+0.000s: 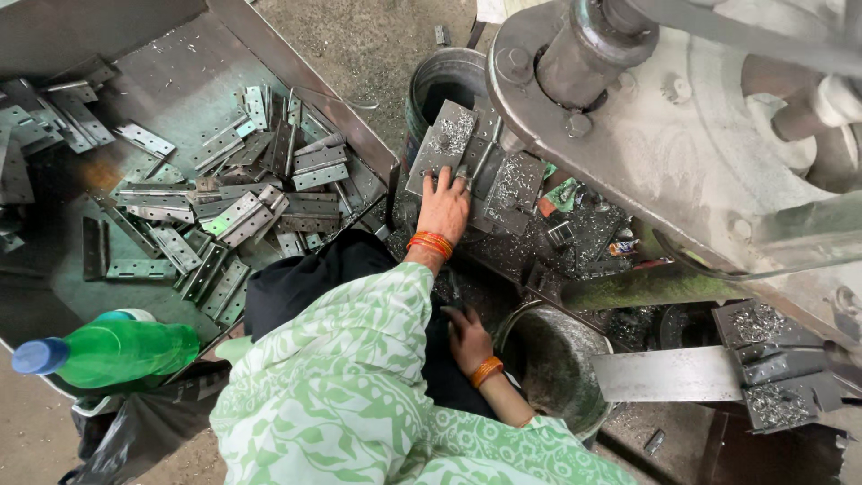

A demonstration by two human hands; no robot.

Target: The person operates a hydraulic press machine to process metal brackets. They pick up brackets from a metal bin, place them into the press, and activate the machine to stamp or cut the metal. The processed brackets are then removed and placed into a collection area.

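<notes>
Hinge plates of grey perforated steel at frame centre: left hand presses flat, fingers spread; right hand rests loosely curled, empty.

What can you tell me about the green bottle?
The green bottle is see-through plastic with a blue cap. It lies on its side, cap pointing left, at the near edge of the big metal tray that holds many flat metal hinge pieces. The cap is on. A pale, whitish thing peeks out just behind it. Neither hand touches it.
</notes>
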